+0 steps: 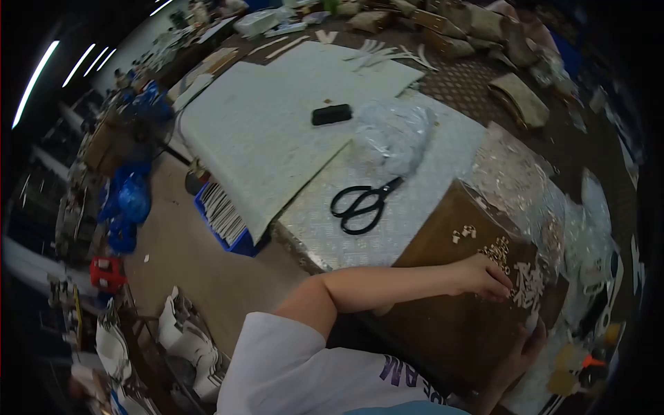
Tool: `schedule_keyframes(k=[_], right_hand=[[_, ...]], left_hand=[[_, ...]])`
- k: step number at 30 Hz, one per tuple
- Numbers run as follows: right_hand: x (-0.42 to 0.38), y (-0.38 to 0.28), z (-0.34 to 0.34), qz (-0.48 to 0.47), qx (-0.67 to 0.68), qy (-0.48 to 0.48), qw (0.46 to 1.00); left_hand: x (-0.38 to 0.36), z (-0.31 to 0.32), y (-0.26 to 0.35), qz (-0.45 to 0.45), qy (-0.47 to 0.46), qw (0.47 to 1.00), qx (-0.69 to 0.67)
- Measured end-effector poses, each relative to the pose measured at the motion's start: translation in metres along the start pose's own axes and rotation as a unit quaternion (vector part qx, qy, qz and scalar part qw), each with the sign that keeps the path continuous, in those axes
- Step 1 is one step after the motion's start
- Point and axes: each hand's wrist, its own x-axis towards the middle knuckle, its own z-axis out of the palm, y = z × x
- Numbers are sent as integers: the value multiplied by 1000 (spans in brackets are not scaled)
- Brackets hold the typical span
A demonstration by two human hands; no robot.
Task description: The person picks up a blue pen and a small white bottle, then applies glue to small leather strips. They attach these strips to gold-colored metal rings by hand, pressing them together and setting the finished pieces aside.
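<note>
My left hand (482, 277) reaches across a brown board (443, 332) with its fingers pinched together beside a pile of small white strips (529, 285). What its fingertips hold is too small to make out. Closer to my body, my right hand (523, 349) is closed, with a small whitish piece (531, 321) showing at its fingertips. Small gold-coloured metal rings (496, 252) lie scattered just past my left hand. A few more little metal fittings (464, 234) sit apart from them on the board.
Black-handled scissors (366, 205), a clear plastic bag (394, 131) and a black oblong object (331, 115) lie on the pale-covered table (256, 117). Plastic bags of small parts (512, 169) line the right. A blue bin (228, 221) of strips stands below the table's left edge.
</note>
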Motion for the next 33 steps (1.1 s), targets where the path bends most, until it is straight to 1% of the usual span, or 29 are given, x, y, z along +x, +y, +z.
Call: schedule_keyframes(k=[1,2,3,4,6,8,9,11,14,17,26,29,32,33], right_hand=[[-2,7,-5,-11,-6,2,1000],[-4,14,-16,-21,-18,12,1000],[-5,16,-19,-5,-10,2,1000],[-4,14,-17,11,-1,-4,1000],[-1,10,-18,0,-6,-19,1000],[2,15,-21,-57,-12,-33,998],[2,11,-23,-68,-26,-25,997],[4,8,-22,-97,-37,-31,994],[4,3,-23,-66,-25,-47,996],[5,2,-21,-99,-61,-59,991],[10,1,-16,-124,-90,-70,986],[12,0,-18,-148,-127,-83,977],[14,-1,-20,-186,-145,-65,970],[14,-2,-20,-186,-140,-64,970]], left_hand=[[2,-1,-1,-13,7,1000,24],[3,-1,-2,-15,8,1000,9],[3,1,-1,-22,3,1000,-9],[3,1,3,-48,12,999,5],[4,2,3,-74,39,996,-13],[6,4,5,-86,58,995,0],[5,4,7,-90,56,994,-2],[6,5,6,-93,65,994,-4],[8,4,4,-92,79,993,-3],[7,3,3,-92,84,992,3],[7,5,3,-91,75,993,13],[8,3,1,-90,76,993,16],[9,4,2,-91,84,992,8],[9,4,3,-91,85,992,5]])
